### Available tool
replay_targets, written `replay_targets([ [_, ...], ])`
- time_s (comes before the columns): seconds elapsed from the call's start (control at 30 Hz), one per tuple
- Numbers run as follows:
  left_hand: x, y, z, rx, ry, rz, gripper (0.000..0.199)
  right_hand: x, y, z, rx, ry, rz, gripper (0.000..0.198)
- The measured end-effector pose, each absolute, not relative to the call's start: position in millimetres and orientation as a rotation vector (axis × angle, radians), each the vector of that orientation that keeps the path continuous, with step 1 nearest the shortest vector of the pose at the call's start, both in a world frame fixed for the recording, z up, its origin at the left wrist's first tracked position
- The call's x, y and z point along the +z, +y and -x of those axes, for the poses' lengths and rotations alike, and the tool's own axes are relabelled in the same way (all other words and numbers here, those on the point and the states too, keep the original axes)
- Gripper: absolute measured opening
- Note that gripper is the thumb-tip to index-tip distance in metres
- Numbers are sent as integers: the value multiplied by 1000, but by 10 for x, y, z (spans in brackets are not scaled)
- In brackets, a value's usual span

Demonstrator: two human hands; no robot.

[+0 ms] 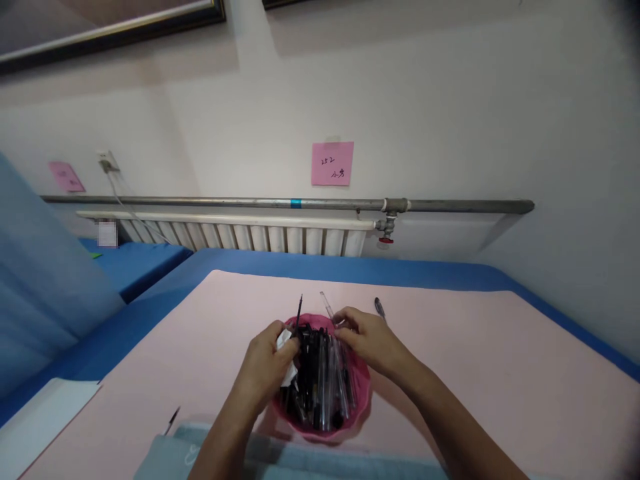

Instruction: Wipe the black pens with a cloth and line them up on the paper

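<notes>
A pink basket (366, 397) filled with dark refills and clear pen barrels (327, 383) sits before me, with both hands over its far part. My left hand (267, 360) is closed on a dark pen refill (299, 311), which points upward, and on a crumpled white tissue (289, 377). At the basket's right far rim, my right hand (369, 337) pinches a clear pen barrel (327, 305) that leans up to the left. Its lower end is hidden by the fingers. A dark-capped pen (379, 307) lies on the pink sheet just behind the right hand.
The pink sheet (450, 347) covers a blue table (340, 263) against the radiator (280, 239). Near me lie a light blue cloth (173, 453), another pen (173, 420) and white paper (50, 413). A blue curtain (40, 287) hangs at left.
</notes>
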State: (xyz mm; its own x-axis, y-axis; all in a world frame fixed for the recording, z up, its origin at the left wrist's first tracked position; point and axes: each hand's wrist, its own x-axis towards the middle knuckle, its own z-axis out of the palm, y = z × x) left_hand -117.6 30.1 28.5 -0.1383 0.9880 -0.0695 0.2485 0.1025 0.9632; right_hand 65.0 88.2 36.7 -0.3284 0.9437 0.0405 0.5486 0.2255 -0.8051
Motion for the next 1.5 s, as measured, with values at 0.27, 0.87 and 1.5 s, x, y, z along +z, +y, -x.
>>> replay_targets([
  [0.27, 429, 332, 1242, 1531, 1095, -636, 34, 409, 742, -537, 1040, -2101, 1170, 20],
  [0.87, 423, 378, 1304, 1701, 1069, -554, 35, 424, 664, -498, 886, -2339, 1049, 22],
  [1.5, 379, 346, 1262, 1518, 1182, -798, 26, 448, 629, -438, 1000, -2230, 1069, 20],
])
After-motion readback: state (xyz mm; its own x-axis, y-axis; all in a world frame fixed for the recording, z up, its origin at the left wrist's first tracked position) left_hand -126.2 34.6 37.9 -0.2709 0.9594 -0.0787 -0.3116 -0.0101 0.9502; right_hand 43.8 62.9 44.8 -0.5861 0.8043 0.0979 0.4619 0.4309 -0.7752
